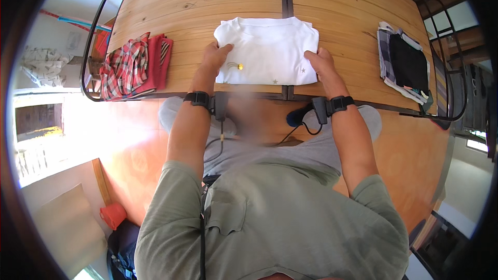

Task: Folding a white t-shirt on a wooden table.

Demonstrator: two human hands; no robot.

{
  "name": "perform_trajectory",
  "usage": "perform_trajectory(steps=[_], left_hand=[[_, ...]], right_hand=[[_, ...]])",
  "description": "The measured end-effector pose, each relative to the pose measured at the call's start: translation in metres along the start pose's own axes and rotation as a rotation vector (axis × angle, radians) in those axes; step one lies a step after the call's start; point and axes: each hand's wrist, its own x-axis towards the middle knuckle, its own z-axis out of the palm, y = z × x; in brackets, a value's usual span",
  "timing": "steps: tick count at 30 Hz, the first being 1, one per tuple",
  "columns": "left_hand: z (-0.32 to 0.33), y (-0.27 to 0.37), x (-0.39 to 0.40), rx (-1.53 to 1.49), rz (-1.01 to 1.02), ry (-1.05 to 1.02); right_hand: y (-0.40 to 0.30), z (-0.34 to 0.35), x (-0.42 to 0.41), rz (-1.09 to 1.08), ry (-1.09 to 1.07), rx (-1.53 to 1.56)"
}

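Observation:
A folded white T-shirt (268,52) lies flat at the near edge of the wooden table, its neckline pointing away from me. Small stars and a yellow motif mark its front. My left hand (216,56) grips the shirt's left side, thumb on top and fingers out of sight beneath or behind the edge. On the opposite side, my right hand (321,61) holds the right edge in the same way, thumb over the cloth. Both wrists wear black straps with small devices and cables.
The wooden table (338,15) has a dark metal seam down its middle and metal rails at both ends. Red and checked folded clothes (134,68) are stacked at left. Dark and grey folded clothes (406,62) sit at right. An orange-red bucket (113,215) stands on the floor.

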Motion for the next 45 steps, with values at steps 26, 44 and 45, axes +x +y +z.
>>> perform_trajectory(steps=[26, 44, 45], left_hand=[[-0.045, 0.004, -0.003, 0.287, 0.41, 0.021], [-0.403, 0.141, -0.105, 0.442, 0.559, 0.255], [-0.417, 0.139, -0.109, 0.465, 0.528, 0.312]], right_hand=[[-0.035, 0.027, -0.013, 0.122, -0.257, 0.4], [-0.225, 0.305, -0.101, -0.448, -0.632, 0.254], [-0.228, 0.323, -0.105, -0.487, -0.637, 0.237]])
